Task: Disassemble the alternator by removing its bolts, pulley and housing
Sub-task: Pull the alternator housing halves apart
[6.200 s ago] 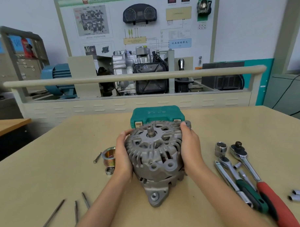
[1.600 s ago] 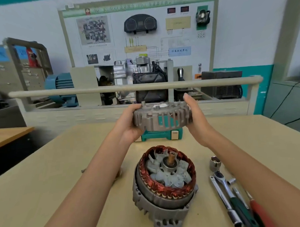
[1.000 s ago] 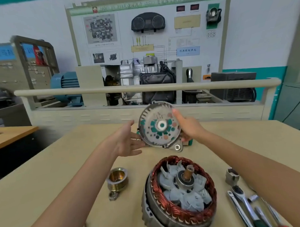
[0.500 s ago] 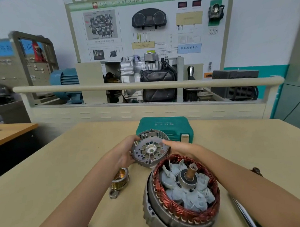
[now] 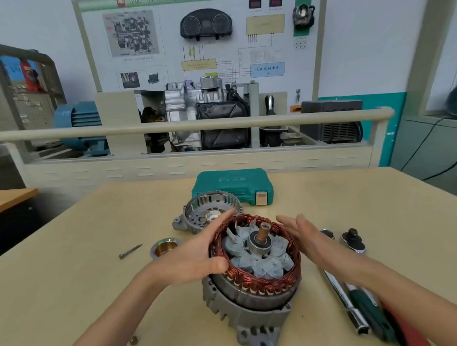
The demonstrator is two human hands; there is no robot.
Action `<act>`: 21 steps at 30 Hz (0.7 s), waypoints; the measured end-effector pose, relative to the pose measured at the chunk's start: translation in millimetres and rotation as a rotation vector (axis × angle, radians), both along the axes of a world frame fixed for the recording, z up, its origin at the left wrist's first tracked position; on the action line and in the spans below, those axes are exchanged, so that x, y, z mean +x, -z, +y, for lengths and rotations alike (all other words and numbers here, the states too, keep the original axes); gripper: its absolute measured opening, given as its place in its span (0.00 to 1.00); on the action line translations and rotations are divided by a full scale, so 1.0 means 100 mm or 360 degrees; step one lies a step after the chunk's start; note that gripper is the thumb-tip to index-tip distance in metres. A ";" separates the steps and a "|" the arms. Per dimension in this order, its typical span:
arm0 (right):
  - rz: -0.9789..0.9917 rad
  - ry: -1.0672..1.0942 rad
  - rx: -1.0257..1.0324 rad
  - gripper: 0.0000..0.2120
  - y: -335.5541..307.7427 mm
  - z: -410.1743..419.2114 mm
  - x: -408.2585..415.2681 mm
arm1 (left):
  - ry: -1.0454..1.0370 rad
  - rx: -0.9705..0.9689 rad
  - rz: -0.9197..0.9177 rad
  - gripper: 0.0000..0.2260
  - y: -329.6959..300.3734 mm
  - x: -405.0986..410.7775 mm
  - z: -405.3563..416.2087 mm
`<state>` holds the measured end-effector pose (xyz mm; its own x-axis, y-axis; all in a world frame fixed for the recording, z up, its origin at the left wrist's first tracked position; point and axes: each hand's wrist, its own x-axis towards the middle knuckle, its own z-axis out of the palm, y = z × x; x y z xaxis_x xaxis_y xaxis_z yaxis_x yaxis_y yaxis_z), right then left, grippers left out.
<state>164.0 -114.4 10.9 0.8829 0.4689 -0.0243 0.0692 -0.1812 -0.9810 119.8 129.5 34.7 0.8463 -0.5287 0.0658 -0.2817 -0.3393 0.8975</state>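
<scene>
Pale workbench [image 5: 69,256], alternator [image 5: 254,270] near centre, heavy, copper windings [image 5: 259,284] fragile, best gripped by grey rear casing [image 5: 242,314]; left hand [image 5: 196,254] and right hand [image 5: 304,235] released, flanking windings; removed housing [image 5: 203,215] beyond.

Stator [image 5: 256,272] upright near table [image 5: 70,282] front edge, copper windings exposed. Left hand [image 5: 196,254] touches left rim, fingers straight; right hand [image 5: 302,235] flat just beside. Cover [image 5: 197,212] behind; pulley [image 5: 165,247], bolt [image 5: 130,251] left.

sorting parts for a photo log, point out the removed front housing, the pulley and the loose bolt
front housing [image 5: 197,207]: head view, on its slotted inner wall.
pulley [image 5: 165,247]: head view, on its brass-coloured bore.
loose bolt [image 5: 130,251]: head view, on mid shank.
</scene>
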 end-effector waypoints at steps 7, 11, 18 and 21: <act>-0.0337 -0.0321 -0.0380 0.62 0.09 -0.13 -0.45 | 0.0027 0.0152 0.0036 0.54 -0.03 -0.02 0.07; -0.0348 -0.0266 -0.0062 0.50 0.09 -0.02 -0.47 | 0.0044 0.0081 0.0033 0.47 -0.04 -0.11 0.05; -0.0371 -0.0402 0.0115 0.45 -0.01 0.08 -0.43 | -0.0209 -0.0304 -0.0061 0.46 0.18 -0.38 0.06; -0.0332 -0.0437 0.0103 0.43 -0.07 0.13 -0.38 | -0.0345 -0.0405 -0.0103 0.45 0.21 -0.42 0.05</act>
<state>126.2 -101.0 18.2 0.7065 0.6842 0.1807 0.3069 -0.0661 -0.9495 77.7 134.6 13.9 0.9271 -0.2964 0.2295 -0.2864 -0.1649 0.9438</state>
